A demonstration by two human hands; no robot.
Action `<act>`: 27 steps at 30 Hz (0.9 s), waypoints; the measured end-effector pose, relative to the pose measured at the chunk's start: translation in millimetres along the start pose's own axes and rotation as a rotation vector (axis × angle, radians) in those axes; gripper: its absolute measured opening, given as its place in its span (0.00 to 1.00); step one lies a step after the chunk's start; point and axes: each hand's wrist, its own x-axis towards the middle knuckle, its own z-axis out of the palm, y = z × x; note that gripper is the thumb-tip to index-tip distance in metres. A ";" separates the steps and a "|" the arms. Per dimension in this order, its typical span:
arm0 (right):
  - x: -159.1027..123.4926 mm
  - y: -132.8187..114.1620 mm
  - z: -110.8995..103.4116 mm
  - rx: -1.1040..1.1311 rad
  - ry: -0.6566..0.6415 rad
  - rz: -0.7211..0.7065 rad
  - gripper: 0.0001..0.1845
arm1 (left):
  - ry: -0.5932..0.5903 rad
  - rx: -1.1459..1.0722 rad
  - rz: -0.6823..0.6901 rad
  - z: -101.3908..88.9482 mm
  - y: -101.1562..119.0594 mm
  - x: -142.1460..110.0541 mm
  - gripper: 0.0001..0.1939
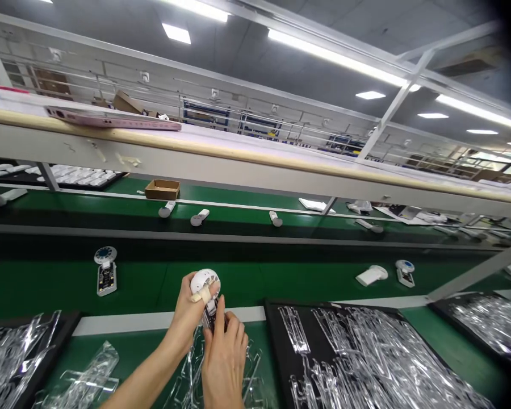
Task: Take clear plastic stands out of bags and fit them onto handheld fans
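My left hand point(190, 309), with tape around one finger, holds a round white perforated dome point(206, 282) at the middle of the view. My right hand point(223, 363) comes up from below and pinches a dark circuit board point(211, 316) with a white part, close under the dome. The two hands nearly meet, and the fingers hide much of the board. Clear plastic blister inserts point(191, 369) lie under my wrists on the green conveyor belt point(123, 281).
A black tray piled with clear inserts point(366, 363) stands to my right, with others at both sides. Opened remote-like devices point(106, 278) sit along the belt. A beige-topped shelf point(238, 153) with a flat pink device point(113, 119) crosses above, beyond which lie another belt and a cardboard box point(162, 189).
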 end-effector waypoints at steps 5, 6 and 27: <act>-5.5 6.5 -10.3 0.167 -0.170 0.097 0.28 | -0.020 -0.104 -0.031 -11.7 -3.5 -2.0 0.34; -6.3 8.1 -14.3 0.208 -0.205 0.094 0.28 | -0.051 -0.131 -0.031 -14.2 -5.8 -4.6 0.33; 18.2 18.9 36.3 0.777 -0.012 0.548 0.31 | 0.174 -0.202 0.061 -28.4 -51.7 -27.5 0.25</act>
